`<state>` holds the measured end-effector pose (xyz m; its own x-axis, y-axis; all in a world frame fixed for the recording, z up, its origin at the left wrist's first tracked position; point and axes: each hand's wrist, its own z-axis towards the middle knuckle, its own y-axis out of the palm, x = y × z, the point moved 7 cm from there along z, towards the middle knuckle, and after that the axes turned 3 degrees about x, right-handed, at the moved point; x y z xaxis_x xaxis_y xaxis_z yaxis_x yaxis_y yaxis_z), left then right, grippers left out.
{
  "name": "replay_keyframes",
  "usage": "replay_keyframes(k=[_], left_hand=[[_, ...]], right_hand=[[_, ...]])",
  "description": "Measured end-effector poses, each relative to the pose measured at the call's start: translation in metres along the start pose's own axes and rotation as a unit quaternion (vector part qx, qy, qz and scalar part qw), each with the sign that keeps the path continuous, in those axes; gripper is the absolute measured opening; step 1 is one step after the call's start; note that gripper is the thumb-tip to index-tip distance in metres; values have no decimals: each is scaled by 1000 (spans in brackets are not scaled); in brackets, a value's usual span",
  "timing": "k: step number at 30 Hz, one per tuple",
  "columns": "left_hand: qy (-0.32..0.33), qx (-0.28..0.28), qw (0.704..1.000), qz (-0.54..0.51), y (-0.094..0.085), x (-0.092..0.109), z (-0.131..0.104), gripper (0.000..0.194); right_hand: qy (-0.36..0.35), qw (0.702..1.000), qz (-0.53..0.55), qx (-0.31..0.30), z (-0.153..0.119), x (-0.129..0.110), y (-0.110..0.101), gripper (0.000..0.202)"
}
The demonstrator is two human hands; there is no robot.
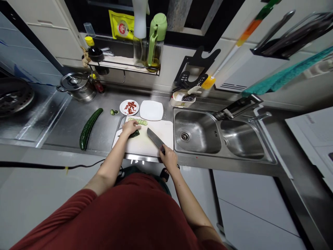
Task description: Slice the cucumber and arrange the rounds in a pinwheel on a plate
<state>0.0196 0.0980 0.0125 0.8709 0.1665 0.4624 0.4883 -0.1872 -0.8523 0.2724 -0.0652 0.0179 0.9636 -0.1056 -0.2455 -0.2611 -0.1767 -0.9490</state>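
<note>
My right hand is wrapped round the handle of a kitchen knife, whose dark blade points up and left over the white cutting board. My left hand is over the board's left side, its fingers apart, close to a row of thin cucumber slices. Just below those fingers lies a dark green piece, partly hidden by the hand; it looks like cucumber. Whether the fingertips touch anything is too small to tell.
A whole cucumber lies on the steel counter at left, with small cucumber ends nearer the board. Behind the board are a plate of chopped red pieces and a white square plate. A double sink adjoins at right; a lidded pot stands back left.
</note>
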Motion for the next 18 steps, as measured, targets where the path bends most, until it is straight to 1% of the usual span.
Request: replay_keyframes(k=[3, 4, 6, 8, 10, 14, 16, 18], left_hand=[[22, -65, 997, 41, 3, -11, -17, 61], [29, -77, 994, 66, 3, -13, -21, 65], [37, -86, 990, 106, 4, -15, -29, 64], [41, -82, 988, 123, 3, -15, -33, 57], [48, -77, 989, 119, 3, -15, -35, 53], [57, -70, 992, 90, 2, -20, -33, 52], [46, -55, 995, 72, -2, -24, -30, 52], [21, -25, 998, 56, -9, -30, -26, 53]], right_hand=[[1, 1000, 14, 6, 3, 1, 0, 42], [3, 1000, 18, 7, 4, 1, 0, 41], [10, 1000, 23, 7, 5, 1, 0, 40], [13, 999, 28, 8, 6, 1, 0, 39], [11, 999, 34, 14, 6, 0, -1, 38], [4, 998, 47, 30, 8, 1, 1, 36], [3, 998, 53, 38, 9, 3, 3, 36], [6, 997, 58, 45, 10, 5, 5, 37]])
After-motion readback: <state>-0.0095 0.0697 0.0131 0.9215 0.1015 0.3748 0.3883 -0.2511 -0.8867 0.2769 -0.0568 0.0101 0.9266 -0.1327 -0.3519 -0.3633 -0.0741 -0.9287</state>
